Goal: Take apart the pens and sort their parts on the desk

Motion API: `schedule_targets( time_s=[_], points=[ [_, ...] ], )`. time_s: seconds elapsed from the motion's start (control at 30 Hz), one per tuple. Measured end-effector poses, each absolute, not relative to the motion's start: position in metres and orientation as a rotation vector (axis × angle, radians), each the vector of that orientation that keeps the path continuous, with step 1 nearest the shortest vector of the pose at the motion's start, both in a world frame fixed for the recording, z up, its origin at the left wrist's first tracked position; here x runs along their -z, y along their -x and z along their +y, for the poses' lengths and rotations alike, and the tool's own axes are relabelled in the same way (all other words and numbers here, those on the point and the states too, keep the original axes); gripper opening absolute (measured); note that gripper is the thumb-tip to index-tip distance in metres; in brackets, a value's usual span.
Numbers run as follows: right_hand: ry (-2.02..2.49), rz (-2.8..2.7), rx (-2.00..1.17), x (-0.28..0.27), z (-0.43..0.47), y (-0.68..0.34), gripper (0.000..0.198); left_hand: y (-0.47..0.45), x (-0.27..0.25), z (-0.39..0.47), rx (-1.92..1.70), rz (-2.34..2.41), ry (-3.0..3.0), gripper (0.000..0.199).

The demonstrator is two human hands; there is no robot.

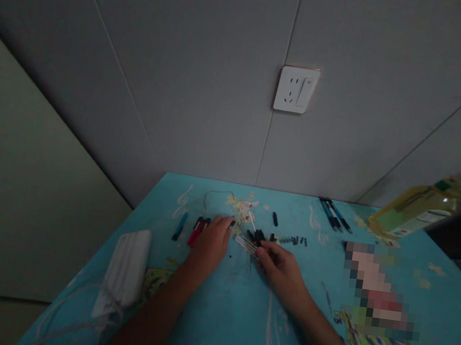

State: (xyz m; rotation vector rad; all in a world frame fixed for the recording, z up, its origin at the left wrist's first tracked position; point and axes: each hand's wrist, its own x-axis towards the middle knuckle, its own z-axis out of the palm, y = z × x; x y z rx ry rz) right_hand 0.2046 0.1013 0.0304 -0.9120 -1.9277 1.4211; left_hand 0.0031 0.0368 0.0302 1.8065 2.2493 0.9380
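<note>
Right hand (pixel 283 267): thumb and forefinger nearly together at the near right ends of the thin pale rods (pixel 245 244), beside a black piece (pixel 260 236); cannot tell whether pinched or merely touched. Left hand (pixel 214 239): fingers curled, just left of the rods, small dark piece (pixel 232 224) at the fingertips; firmness of hold unclear. Rods lie fanned between the two hands. Close right of the rods, a row of small dark parts (pixel 300 241); beyond, a dark cap (pixel 275 219). Left of the rods, red pens (pixel 193 234) beside the left hand, then a blue pen (pixel 181 226). Farther left and nearer, a white box (pixel 127 266). Well right of the rods, more pens (pixel 333 214), then a yellow bottle (pixel 421 209).
</note>
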Motion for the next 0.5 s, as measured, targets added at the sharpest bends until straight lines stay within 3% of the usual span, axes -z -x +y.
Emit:
schedule_targets(
  time_s=[0.2, 0.37, 0.5],
  points=[
    [0.924, -1.932, -1.456, -0.031, 0.098, -0.203, 0.032, 0.003, -0.037, 0.042, -1.487, 1.979, -1.478, 0.031],
    [0.926, -1.988, -1.373, -0.031, 0.097, -0.204, 0.032, 0.004, -0.047, 0.043, -1.763, 1.212, -0.687, 0.041],
    [0.904, -2.022, -1.348, -0.029, 0.095, -0.203, 0.03, 0.005, -0.053, 0.045, -1.883, 0.859, -0.281, 0.037]
  ],
)
